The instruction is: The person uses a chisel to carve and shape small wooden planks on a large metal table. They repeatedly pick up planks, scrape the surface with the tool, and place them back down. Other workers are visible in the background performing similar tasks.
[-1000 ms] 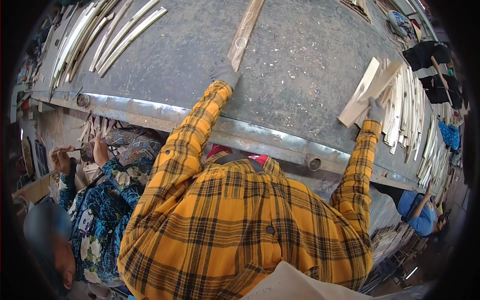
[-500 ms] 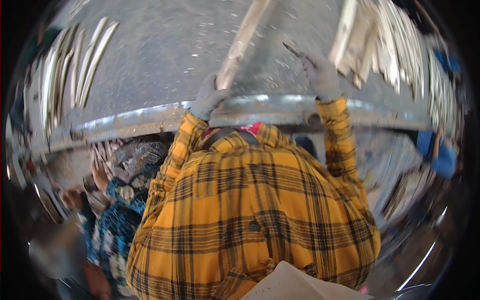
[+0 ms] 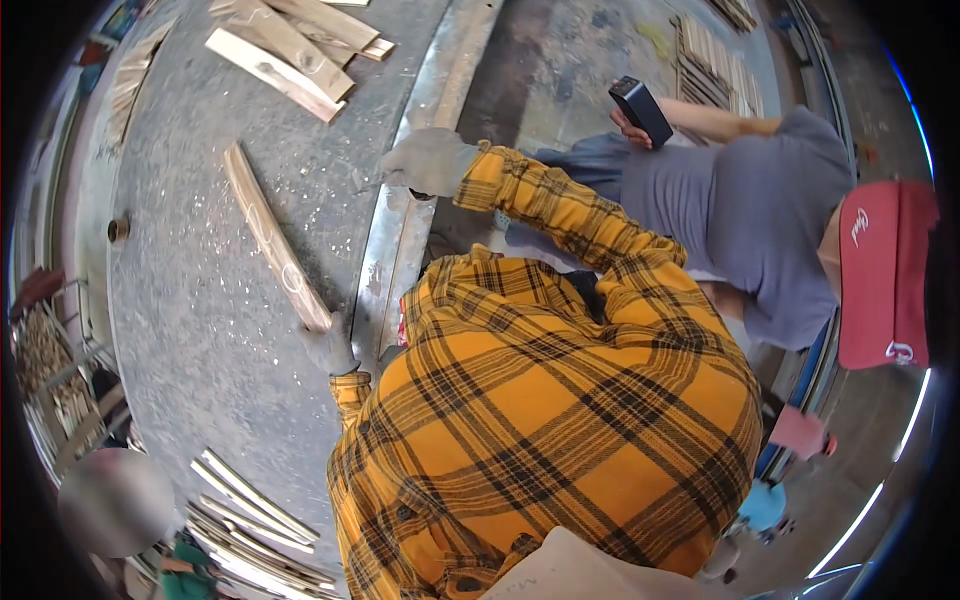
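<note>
My left hand [image 3: 328, 347], in a grey glove, is closed round the near end of a long wooden strip [image 3: 262, 235]. The strip lies slanting over the grey tabletop [image 3: 200, 370], and pale curved marks show on its face. Over the table's metal edge [image 3: 385, 235], my gloved right hand [image 3: 428, 163] is closed. A small dark end [image 3: 421, 195] pokes out beneath it, seemingly part of the dark pointed tool seen in it earlier; the rest is hidden.
Several boards [image 3: 285, 60] lie at the far side of the table, and thin strips [image 3: 255, 525] at the near left. Pale chips dot the tabletop. To my right, a person in a red cap [image 3: 885, 275] holds a black box-shaped device [image 3: 641, 111].
The view has swung round, so the table now fills the left side. My left hand still grips the wooden strip. My right hand has come to the table's metal edge.
</note>
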Motion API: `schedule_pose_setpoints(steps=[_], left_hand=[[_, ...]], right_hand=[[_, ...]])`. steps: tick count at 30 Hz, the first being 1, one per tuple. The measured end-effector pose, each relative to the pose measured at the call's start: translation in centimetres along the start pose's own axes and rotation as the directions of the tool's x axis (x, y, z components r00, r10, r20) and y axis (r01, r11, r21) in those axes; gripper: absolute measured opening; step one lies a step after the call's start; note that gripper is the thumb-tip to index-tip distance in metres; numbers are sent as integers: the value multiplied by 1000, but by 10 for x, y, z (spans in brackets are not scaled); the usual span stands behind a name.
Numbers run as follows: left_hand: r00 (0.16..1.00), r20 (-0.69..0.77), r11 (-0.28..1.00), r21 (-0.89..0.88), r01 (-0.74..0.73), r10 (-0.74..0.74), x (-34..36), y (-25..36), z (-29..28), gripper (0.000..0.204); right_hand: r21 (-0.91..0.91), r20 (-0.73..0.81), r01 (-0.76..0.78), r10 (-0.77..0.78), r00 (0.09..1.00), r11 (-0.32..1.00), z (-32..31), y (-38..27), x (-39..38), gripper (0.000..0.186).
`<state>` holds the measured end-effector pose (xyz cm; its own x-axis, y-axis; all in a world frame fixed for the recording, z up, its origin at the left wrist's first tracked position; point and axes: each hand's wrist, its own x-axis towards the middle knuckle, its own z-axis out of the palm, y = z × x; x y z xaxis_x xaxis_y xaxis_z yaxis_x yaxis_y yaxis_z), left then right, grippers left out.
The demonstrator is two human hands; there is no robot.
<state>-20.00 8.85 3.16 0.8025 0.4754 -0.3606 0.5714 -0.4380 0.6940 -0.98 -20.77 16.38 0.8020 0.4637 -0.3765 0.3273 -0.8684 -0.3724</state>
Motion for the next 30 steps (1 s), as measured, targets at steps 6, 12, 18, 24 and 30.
schedule_pose_setpoints(steps=[6,12,18,24,30], left_hand=[[1000,4,994,111,15,-15,17,-32,-6,76],[999,31,995,-95,-21,24,18,-29,7,70],[999,-43,969,245,10,0,21,-52,6,71],[993,-42,994,0,-111,111,19,-53,24,71],[995,-81,994,93,-53,61,20,-86,21,82]], right_hand=[[-40,-91,21,-25,996,999,-4,12,0,21],[-98,-161,-32,16,987,995,-18,31,-14,18],[-418,-161,171,-258,953,892,-48,32,6,22],[-417,-468,-86,-133,874,905,-96,-21,28,20],[-403,-217,-29,-65,974,915,-62,-75,46,13]])
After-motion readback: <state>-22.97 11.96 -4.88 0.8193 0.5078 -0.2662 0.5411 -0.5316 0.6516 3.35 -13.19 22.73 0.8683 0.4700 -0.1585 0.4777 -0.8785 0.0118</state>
